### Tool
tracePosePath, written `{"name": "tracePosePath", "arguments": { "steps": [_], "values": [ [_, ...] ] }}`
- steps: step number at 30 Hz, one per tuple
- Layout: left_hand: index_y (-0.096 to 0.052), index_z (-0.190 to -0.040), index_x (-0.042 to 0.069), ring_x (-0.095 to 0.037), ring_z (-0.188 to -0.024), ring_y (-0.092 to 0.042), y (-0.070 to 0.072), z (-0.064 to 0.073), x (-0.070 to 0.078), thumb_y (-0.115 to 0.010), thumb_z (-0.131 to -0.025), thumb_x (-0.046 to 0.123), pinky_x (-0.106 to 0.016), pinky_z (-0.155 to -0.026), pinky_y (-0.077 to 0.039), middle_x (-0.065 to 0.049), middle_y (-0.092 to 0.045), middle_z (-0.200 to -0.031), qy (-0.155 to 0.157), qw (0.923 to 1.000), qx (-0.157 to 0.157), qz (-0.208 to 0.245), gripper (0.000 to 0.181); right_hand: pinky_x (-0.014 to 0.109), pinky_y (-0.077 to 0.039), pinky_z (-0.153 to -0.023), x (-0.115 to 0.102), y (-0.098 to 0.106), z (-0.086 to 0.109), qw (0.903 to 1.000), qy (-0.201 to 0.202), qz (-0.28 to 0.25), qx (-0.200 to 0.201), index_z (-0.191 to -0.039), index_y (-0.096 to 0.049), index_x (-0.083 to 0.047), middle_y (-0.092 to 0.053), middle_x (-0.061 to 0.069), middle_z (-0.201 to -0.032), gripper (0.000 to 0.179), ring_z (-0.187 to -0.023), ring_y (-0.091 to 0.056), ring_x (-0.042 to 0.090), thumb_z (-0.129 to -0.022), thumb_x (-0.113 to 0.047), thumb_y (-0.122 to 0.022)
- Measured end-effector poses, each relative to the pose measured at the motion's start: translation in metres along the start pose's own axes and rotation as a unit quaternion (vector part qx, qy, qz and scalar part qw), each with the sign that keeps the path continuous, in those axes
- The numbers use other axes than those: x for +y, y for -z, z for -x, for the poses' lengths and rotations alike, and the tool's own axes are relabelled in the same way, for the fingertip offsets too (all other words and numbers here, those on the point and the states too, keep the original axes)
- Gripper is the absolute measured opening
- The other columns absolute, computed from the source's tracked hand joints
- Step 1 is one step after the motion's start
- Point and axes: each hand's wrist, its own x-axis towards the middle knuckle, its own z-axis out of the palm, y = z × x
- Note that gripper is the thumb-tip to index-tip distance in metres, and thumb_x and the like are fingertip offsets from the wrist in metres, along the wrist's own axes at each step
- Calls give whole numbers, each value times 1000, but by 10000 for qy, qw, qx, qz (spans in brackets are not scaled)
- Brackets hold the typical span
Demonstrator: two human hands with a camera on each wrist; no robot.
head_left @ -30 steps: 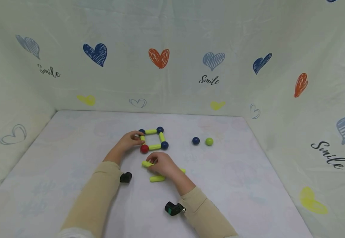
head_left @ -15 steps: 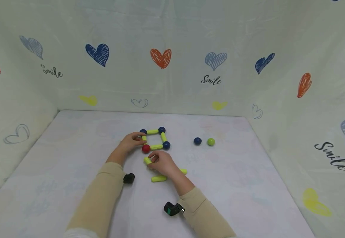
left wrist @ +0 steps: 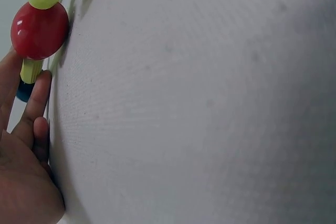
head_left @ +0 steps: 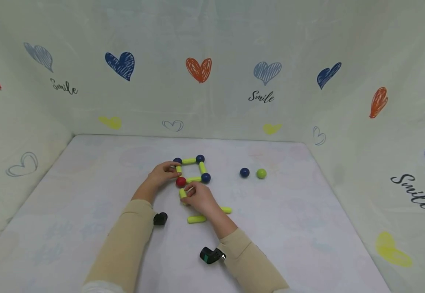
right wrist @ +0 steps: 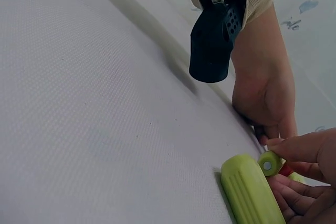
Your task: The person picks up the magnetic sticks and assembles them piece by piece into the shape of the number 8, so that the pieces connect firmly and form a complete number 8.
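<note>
Right hand (head_left: 199,198) pinched a ridged lime rod (head_left: 182,193), left hand (head_left: 161,173) a lime-rod, red-and-blue-ball square (head_left: 202,167). Table's (head_left: 289,228) right edge was way off.

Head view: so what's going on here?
A person's left hand holds the left side of a square made of four rods, three blue balls and a red ball. The right hand pinches another rod close to the red ball; whether they touch is unclear. Two more rods lie nearby, and a loose blue ball and green ball sit off to the right.
</note>
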Motion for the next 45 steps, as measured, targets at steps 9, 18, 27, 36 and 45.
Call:
{"name": "tracePosePath", "arguments": {
  "steps": [9, 18, 27, 36, 45],
  "values": [
    [-57, -134, 11, -32, -108, -52, 1, 1, 1, -70, -92, 22, -49, -98, -39, -17, -61, -114, -174, 9998, -55, 58, 46, 22, -49, -61, -2, -3, -3, 9996, -146, -110, 223, -97, -62, -7, -61, 1, -84, 21, -71, -57, 12, -84, -13, -78],
    [-57, -134, 12, -32, -110, -51, 1, 2, 2, -70, -92, 23, -51, -101, -35, -16, -62, -114, -177, 9998, -18, -46, 45, 22, -48, -60, -2, -4, -6, 9994, -162, -105, 290, -95, -62, -7, -60, 1, -82, 21, -71, -56, 12, -83, -14, -79],
    [-57, -134, 11, -33, -111, -50, 1, 3, 3, -69, -92, 23, -52, -101, -34, -17, -62, -116, -161, 9999, -46, -32, 45, 22, -49, -60, -3, -3, -5, 9992, -247, -192, 267, -95, -62, -7, -60, 2, -82, 21, -70, -56, 13, -84, -14, -78],
    [-57, -134, 11, -34, -113, -50, 0, 2, 1, -69, -92, 24, -52, -102, -35, -18, -61, -117, -169, 9998, -62, -37, 46, 23, -48, -62, -3, 2, -1, 9993, -208, -236, 220, -98, -64, -7, -61, 1, -83, 20, -71, -57, 13, -84, -14, -77],
    [-56, -134, 13, -33, -110, -48, -2, 0, 0, -72, -90, 26, -51, -101, -36, -15, -59, -116, 24, 10000, 25, -43, 49, 27, -50, -65, 3, 19, 3, 9990, -116, -210, 384, -106, -65, -6, -62, 1, -87, 25, -75, -58, 16, -86, -17, -75]
  ]
}}
